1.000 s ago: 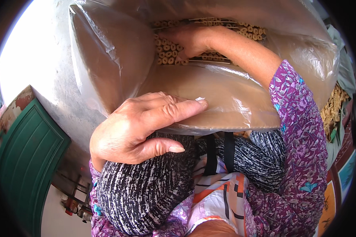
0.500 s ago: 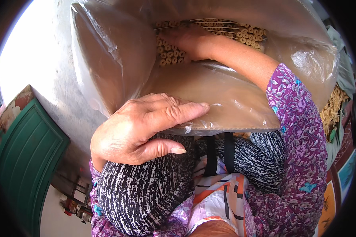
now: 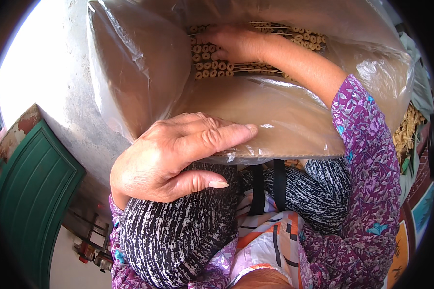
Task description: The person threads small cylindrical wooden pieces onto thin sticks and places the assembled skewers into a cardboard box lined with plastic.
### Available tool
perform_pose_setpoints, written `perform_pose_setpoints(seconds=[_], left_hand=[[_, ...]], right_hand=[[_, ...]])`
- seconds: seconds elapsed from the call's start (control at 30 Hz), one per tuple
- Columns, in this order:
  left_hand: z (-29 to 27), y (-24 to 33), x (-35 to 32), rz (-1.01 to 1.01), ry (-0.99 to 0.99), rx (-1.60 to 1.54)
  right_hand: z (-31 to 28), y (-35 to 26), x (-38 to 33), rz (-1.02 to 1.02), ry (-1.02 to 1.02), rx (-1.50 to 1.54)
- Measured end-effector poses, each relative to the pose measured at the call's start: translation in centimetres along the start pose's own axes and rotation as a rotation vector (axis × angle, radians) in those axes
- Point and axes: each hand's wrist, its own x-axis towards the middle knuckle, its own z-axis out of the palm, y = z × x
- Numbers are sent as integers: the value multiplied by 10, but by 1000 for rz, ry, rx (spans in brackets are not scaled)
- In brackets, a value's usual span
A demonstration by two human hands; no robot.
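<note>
My right hand (image 3: 234, 42) is down inside a cardboard box (image 3: 255, 108) lined with clear plastic (image 3: 135, 62). Its fingers and thumb are apart, touching the far left part of tan ring-shaped pieces (image 3: 206, 57) packed in rows. Thin light sticks (image 3: 270, 28) lie among these rings. I cannot see anything held in that hand. Over the near edge of the box rests my left hand (image 3: 166, 156), its fingers stretched out and its thumb apart, with nothing in it. The right palm and fingertips are partly hidden.
My knees (image 3: 178, 226) in black-and-white patterned cloth are against the near side of the box. A green panel (image 3: 33, 192) stands at left by a grey wall (image 3: 77, 96). Dry straw-coloured material (image 3: 409, 127) lies at right beside a pale sheet (image 3: 419, 82).
My right hand has shifted slightly and lifted, its thumb parting from the fingers. More rings and sticks show below it. My left hand has barely moved.
</note>
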Motion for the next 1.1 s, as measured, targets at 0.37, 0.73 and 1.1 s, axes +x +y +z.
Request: perform_pose_setpoints(seconds=[0.37, 0.73, 1.1], left_hand=[[1, -1, 0, -6, 1, -21], [0, -1, 1, 10, 8, -35], [2, 0, 3, 25, 17, -22]], right_hand=[[2, 6, 7, 178, 131, 45], [1, 0, 11, 141, 43, -210], [-1, 9, 4, 122, 207, -207]])
